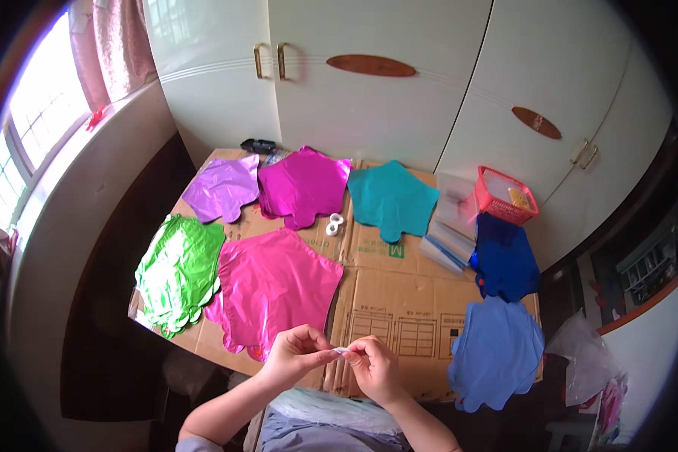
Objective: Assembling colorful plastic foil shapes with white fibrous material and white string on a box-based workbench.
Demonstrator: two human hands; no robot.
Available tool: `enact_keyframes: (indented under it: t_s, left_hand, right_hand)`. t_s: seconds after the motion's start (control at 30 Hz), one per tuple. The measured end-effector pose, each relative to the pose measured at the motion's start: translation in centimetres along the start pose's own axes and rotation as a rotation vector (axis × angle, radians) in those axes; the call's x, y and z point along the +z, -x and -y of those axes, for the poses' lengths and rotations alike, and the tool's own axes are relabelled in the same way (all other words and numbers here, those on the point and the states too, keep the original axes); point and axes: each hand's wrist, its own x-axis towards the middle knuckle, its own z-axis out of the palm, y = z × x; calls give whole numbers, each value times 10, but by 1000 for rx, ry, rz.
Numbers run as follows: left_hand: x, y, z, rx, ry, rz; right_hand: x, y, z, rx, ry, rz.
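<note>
My left hand [300, 352] and my right hand [374, 368] meet over the near edge of the cardboard. Both are closed in a pinch on a small white strip [340, 350] held between their fingertips; its exact kind is too small to make out. Just beyond my left hand lies a pink, star-shaped foil balloon [279, 290], flat and uninflated, on top of others like it. Two small white rings or rolls [334, 224] rest side by side farther off, near the middle of the cardboard.
Flat foil balloons in green [177, 271], lilac [222, 187], magenta [305, 187], teal [394, 197], dark blue [506, 258] and light blue [497, 352] ring the cardboard [395, 290]. Clear plastic sleeves [448, 245] and a red basket [505, 197] stand at right. White cupboards [377, 105] close off the back.
</note>
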Motion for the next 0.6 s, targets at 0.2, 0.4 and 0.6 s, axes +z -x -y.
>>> enact_keyframes:
  t_s: [0.2, 0.4, 0.6]
  left_hand:
    - [6, -65, -39, -42, -358, 240]
    - [-21, -191, -24, 696, -1444, -26]
    - [-45, -232, -3, 964, -1869, 77]
  right_hand:
    - [-15, -18, -20, 63, -68, -70]
    - [-27, -5, -17, -50, 83, 63]
    - [-31, 20, -18, -120, 71, 216]
